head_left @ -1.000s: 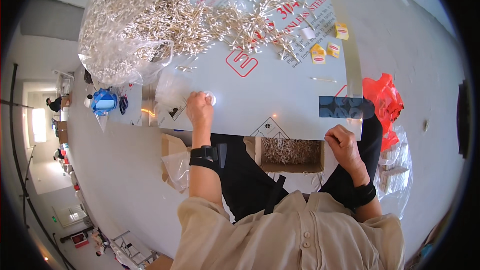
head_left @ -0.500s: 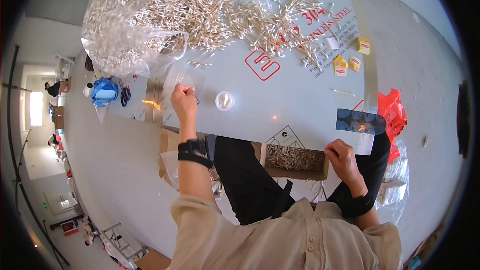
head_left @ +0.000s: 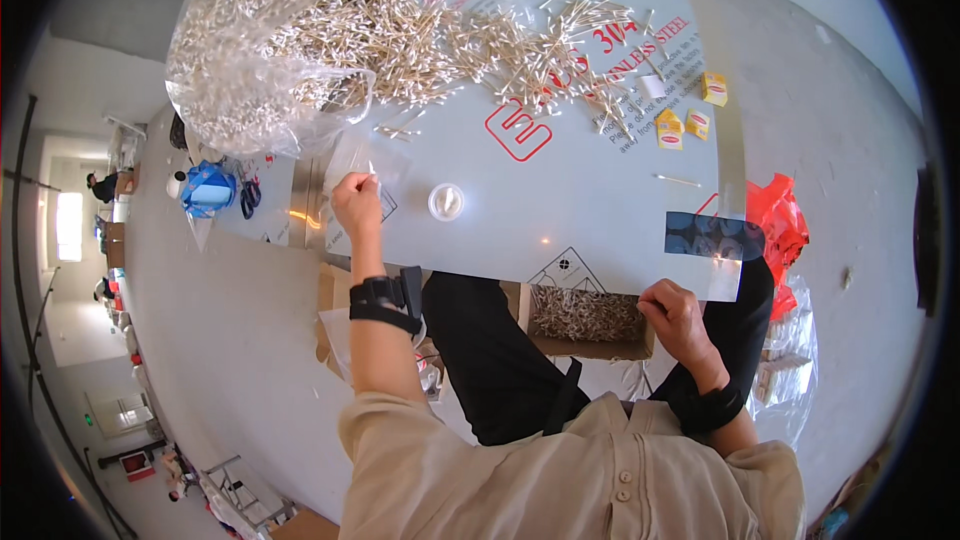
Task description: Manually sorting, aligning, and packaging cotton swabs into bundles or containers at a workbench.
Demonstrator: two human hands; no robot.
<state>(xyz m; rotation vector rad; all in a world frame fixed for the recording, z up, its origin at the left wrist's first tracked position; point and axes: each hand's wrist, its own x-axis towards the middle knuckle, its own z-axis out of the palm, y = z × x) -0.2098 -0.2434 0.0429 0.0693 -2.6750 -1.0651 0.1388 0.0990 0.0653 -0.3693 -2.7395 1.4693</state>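
Observation:
My left hand is closed in a pinch at the table's left, just below clear plastic film. A tiny white tip shows above its fingers, too small to name. Right of that hand stands a small round clear cup with something white inside. My right hand is curled shut at the table's near edge, beside a cardboard box full of cotton swabs. What its fingers hold, if anything, is hidden. A big heap of cotton swabs spills from a clear plastic bag at the far left.
Small yellow boxes and a white piece lie at the table's right, with a single swab nearer. A dark film strip lies at the near right corner. Red plastic bag hangs beyond. Scissors and a blue bag sit left.
My left hand has shifted slightly left, and a white tip now shows above its fingers. My right hand has moved slightly left at the box. The whole view has shifted a little.

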